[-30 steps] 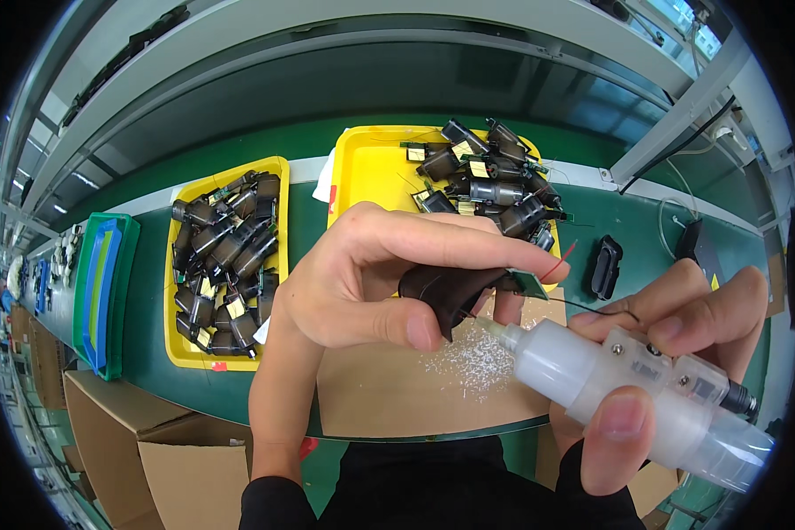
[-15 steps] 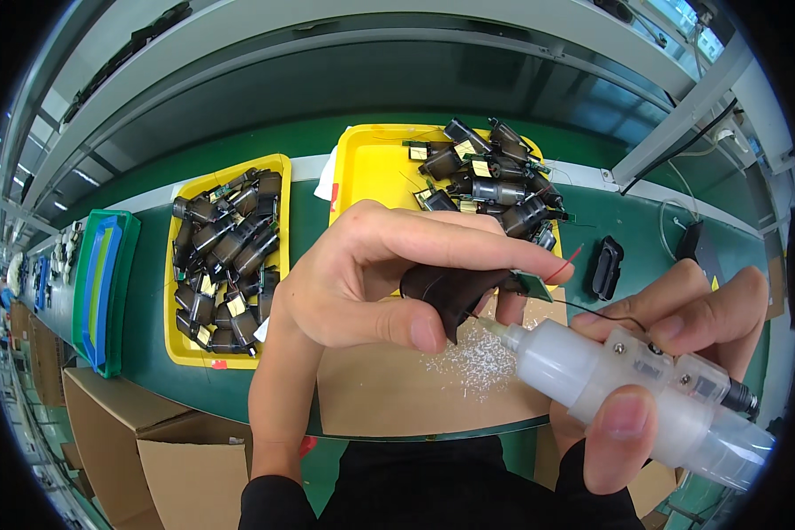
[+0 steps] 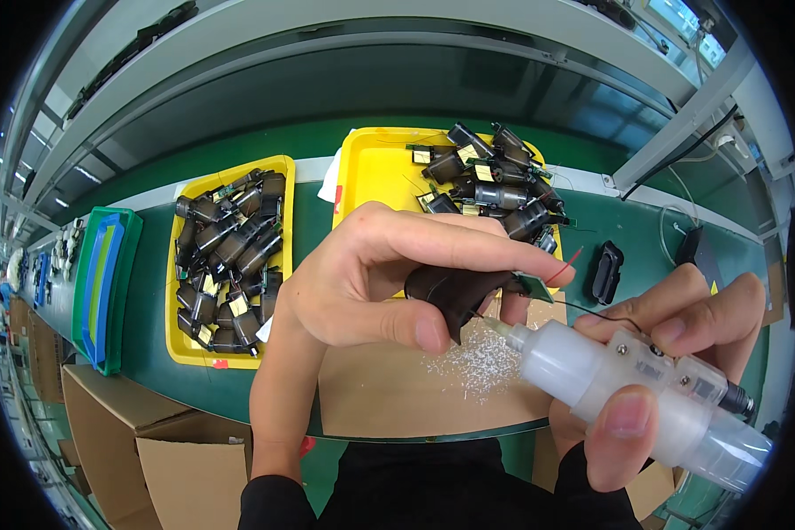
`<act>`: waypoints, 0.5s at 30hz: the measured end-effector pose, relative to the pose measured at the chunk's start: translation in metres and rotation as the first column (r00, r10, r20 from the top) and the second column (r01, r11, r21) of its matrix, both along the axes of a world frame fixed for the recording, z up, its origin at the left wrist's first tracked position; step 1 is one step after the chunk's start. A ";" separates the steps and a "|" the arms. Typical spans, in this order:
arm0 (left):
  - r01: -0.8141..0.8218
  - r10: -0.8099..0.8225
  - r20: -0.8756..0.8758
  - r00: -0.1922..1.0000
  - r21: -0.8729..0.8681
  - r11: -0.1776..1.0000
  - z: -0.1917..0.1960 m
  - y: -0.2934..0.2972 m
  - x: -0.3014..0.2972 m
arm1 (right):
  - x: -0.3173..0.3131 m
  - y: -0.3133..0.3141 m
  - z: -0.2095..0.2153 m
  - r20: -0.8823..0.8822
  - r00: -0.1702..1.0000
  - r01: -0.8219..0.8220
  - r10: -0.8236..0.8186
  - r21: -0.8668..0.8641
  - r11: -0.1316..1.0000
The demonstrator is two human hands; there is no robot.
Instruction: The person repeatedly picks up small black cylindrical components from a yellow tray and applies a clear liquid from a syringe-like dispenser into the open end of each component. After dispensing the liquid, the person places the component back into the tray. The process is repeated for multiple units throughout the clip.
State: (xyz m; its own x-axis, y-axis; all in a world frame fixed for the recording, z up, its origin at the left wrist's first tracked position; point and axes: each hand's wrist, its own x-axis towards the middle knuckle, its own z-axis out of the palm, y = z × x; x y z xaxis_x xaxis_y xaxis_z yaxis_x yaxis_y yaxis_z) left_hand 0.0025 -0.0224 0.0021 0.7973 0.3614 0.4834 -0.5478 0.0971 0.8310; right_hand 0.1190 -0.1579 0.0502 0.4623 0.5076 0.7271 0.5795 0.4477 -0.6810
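Note:
My left hand [image 3: 362,274] is closed around a dark brown translucent housing [image 3: 450,290], held tilted above the bench. From the housing's right end stick out a small green circuit board [image 3: 533,287], a red wire [image 3: 567,268] and a black wire [image 3: 592,312]. My right hand [image 3: 671,353] grips a white translucent syringe-like dispenser [image 3: 561,360] with a bracket and a black connector on its side. Its narrow tip points at the lower edge of the housing; whether they touch I cannot tell. The black wire runs toward my right fingertips.
Brown cardboard [image 3: 371,397] sprinkled with white bits lies beneath my hands. Two yellow trays, one on the left [image 3: 175,283] and one behind [image 3: 375,146], hold several similar housings. A black plastic shell [image 3: 606,272] lies to the right. Green and blue trays [image 3: 106,291] stand far left.
Both hands keep the same grip and pose, with the dispenser tip at the same place by the housing. The whole view has shifted only slightly.

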 end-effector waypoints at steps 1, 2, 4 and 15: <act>-0.003 0.003 -0.005 1.000 0.003 1.000 0.000 0.000 0.000 | 0.000 0.000 0.000 -0.003 1.000 -0.004 0.004 -0.004 1.000; -0.006 0.006 -0.011 1.000 0.003 1.000 0.000 0.001 0.000 | 0.000 0.000 0.001 0.002 1.000 -0.005 0.005 -0.019 1.000; 0.011 -0.011 -0.022 1.000 -0.001 1.000 0.000 0.002 -0.001 | 0.000 0.001 0.002 0.014 1.000 -0.014 0.014 -0.050 0.999; -0.310 0.571 -0.253 0.781 0.637 0.706 0.000 0.041 -0.062 | 0.029 -0.012 -0.007 0.022 0.994 -0.112 0.111 0.046 0.993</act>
State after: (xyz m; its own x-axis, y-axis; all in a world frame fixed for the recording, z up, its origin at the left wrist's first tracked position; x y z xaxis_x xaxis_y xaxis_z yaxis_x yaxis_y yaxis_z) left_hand -0.0594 0.0189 0.0020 0.7727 0.5083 0.3801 -0.0066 -0.5923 0.8057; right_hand 0.1483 -0.1703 0.0428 0.3905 0.5199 0.7597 0.5368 0.5418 -0.6468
